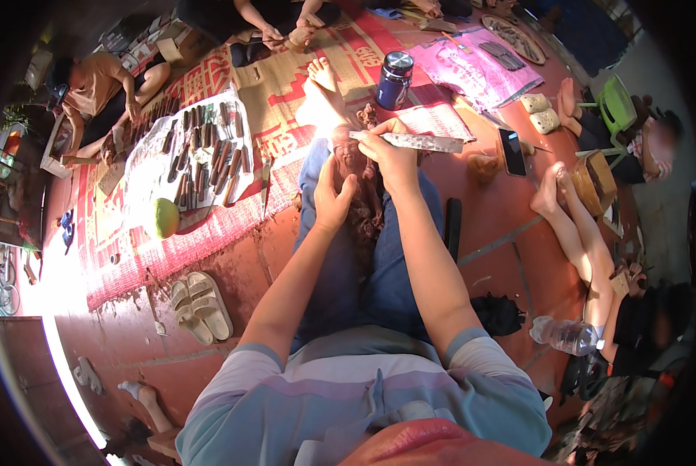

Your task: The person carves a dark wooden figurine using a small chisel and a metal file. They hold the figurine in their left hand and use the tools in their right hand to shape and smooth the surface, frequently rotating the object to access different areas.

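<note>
A reddish-brown carved wooden figure (348,154) with a face-like top stands between my legs. My left hand (334,196) is wrapped round its left side, fingers partly hidden. My right hand (394,159) is closed on a long flat pale-grey tool (433,143) whose broad part sticks out to the right. The tool's narrow pale end reaches the top of the carving. Whether that tip touches the wood, I cannot tell. Curly brown shavings (366,225) lie in my lap below the carving.
Several dark-handled carving tools (222,159) lie on a white sheet at the left, near a green fruit (165,218). A dark blue flask (394,80) stands ahead; a phone (511,151) lies to the right. Sandals (201,306) and a plastic bottle (567,335) flank me. Other people sit around.
</note>
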